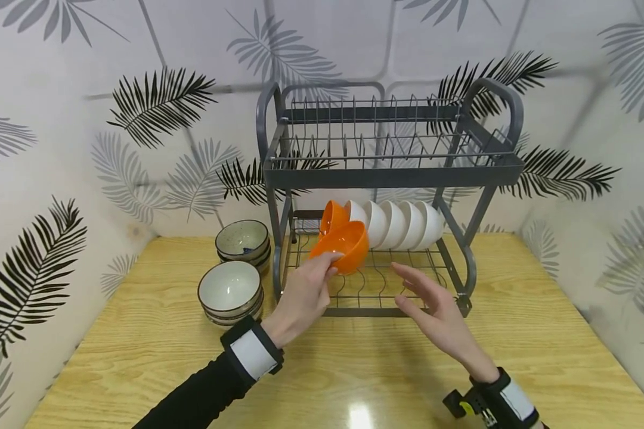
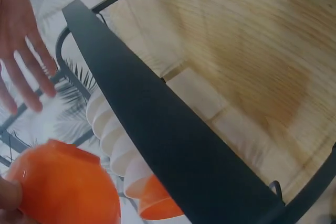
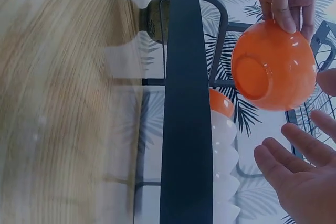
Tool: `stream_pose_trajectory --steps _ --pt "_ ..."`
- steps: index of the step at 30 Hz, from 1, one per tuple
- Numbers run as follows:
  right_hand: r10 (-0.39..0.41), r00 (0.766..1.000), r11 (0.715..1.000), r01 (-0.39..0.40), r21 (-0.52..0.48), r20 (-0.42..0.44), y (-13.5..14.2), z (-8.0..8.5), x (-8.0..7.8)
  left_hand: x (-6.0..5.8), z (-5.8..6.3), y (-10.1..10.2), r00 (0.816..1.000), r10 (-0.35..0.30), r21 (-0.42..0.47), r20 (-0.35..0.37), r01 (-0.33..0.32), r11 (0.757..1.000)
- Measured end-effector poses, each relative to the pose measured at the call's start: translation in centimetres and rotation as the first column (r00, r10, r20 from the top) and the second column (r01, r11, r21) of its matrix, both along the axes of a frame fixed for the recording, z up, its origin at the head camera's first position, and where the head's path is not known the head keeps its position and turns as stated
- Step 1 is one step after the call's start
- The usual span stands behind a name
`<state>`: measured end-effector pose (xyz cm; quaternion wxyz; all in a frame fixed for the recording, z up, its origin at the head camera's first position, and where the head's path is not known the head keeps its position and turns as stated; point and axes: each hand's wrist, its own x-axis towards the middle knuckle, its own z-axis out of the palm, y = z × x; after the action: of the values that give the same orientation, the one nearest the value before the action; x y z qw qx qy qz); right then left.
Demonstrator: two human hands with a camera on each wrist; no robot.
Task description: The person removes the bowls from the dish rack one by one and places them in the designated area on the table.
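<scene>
My left hand (image 1: pixel 303 293) pinches the rim of an orange bowl (image 1: pixel 349 245), holding it tilted in front of the lower shelf of a dish rack (image 1: pixel 392 177). Behind it, a second orange bowl (image 1: pixel 333 217) stands on edge at the left end of a row of several white bowls (image 1: pixel 394 225). My right hand (image 1: pixel 434 307) is to the right with fingers spread and holds nothing. In the right wrist view its fingers (image 3: pixel 286 163) are close to the held orange bowl (image 3: pixel 278 66), whose base faces that camera.
Left of the rack on the wooden table (image 1: pixel 155 357) are two stacks of bowls: green-glazed bowls (image 1: pixel 241 238) behind, white dark-rimmed bowls (image 1: pixel 229 287) in front. The rack's upper wire shelf (image 1: pixel 375 143) overhangs the lower one. A leaf-patterned wall covering (image 1: pixel 166 167) stands behind.
</scene>
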<state>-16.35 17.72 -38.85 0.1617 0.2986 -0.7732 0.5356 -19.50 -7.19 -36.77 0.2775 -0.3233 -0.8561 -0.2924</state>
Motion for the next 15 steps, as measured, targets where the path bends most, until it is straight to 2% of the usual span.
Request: stream_pose_trajectory --steps 3,7,11,15 --pt "-0.026 0.998 0.999 0.027 0.022 -0.059 -0.1 0.0 -0.2 0.5 -0.1 -0.1 0.998 -0.044 -0.094 -0.038 0.040 0.995" --pt "-0.045 0.987 0.996 0.055 0.063 -0.151 -0.1 0.2 -0.6 0.9 -0.2 -0.3 0.994 -0.088 -0.228 -0.069 0.070 0.971" --pt "-0.052 0.975 0.989 0.081 0.126 -0.217 0.0 0.4 -0.9 1.2 -0.3 -0.5 0.988 -0.132 -0.329 -0.078 0.099 0.939" --pt "-0.034 0.963 0.978 0.088 0.191 -0.269 -0.1 0.5 -1.0 1.5 -0.4 -0.5 0.977 -0.179 -0.435 -0.112 0.114 0.893"
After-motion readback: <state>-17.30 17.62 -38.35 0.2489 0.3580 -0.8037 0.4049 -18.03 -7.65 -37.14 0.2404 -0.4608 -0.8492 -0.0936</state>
